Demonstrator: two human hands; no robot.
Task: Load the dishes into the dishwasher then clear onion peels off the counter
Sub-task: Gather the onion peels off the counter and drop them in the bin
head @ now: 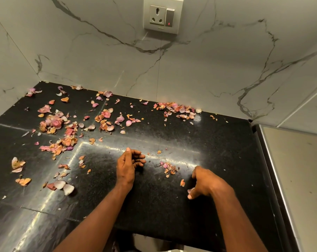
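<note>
Here, a person's two bare forearms reach over a black granite counter set into a corner of white marble-veined wall tiles. The left hand stands on its little-finger edge near the middle of the counter, fingers loosely curled and pointing right, holding nothing. The right hand rests lower and further right, knuckles up, fingers curled downward; a pale bit of onion peel shows at its fingertips, though whether it is pinched or merely touched cannot be told.

Between the two hands lies a small heap of pink and orange peels, apart from both, nearer the right hand's thumb. A single orange peel lies just beside the right hand's fingers.

Most onion peels are scattered over the left half of the counter, well apart from both hands. Another cluster of peels sits against the back wall.

A grey power socket with a switch is mounted on the wall above. A steel-edged surface adjoins the counter on the right.
</note>
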